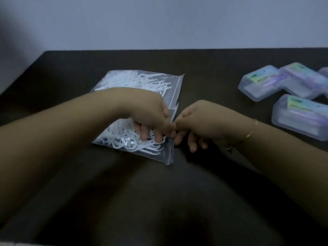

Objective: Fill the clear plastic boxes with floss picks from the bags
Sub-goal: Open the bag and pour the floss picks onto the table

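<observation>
Plastic bag [142,114] of floss picks [124,139] mid-frame, zip edge toward right; my left hand [150,121] and right hand [193,125] both pinch that edge; boxes [284,89] far right.

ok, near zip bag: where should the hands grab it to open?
On the near bag, take the zip strip along its right edge, from the right. That strip is flat and free of floss picks; both the left hand and right hand already pinch there.

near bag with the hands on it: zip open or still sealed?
Cannot tell. Both the left hand and right hand pinch the near bag at its zip edge, hiding it. The floss picks are all inside.
</observation>
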